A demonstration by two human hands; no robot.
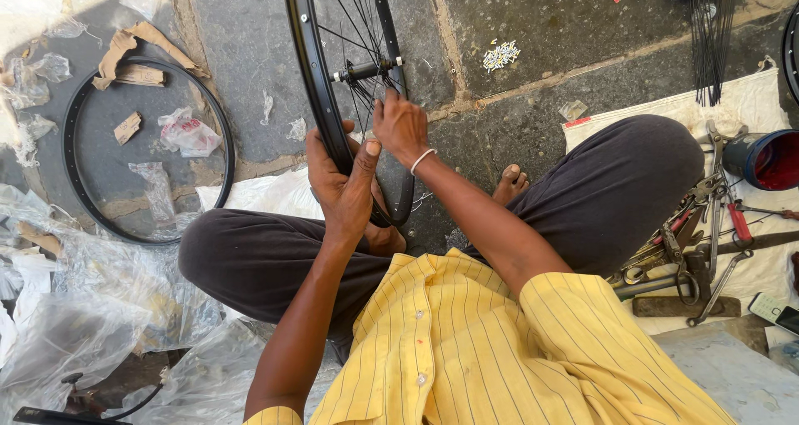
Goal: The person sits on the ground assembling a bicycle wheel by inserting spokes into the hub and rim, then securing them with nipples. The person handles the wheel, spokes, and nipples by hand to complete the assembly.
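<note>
Your left hand [343, 183] grips the black rim [310, 67] of the wheel standing upright between your knees; your right hand [399, 125] pinches a spoke [359, 100] near the hub [366, 69].

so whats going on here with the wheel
A person sits cross-legged on a stone floor with a black spoked bicycle wheel standing upright between the knees. The left hand wraps the rim in a firm grip, while the right hand reaches in among the spokes just below the hub. A bare rim lies to one side, hand tools on a cloth to the other.
</note>
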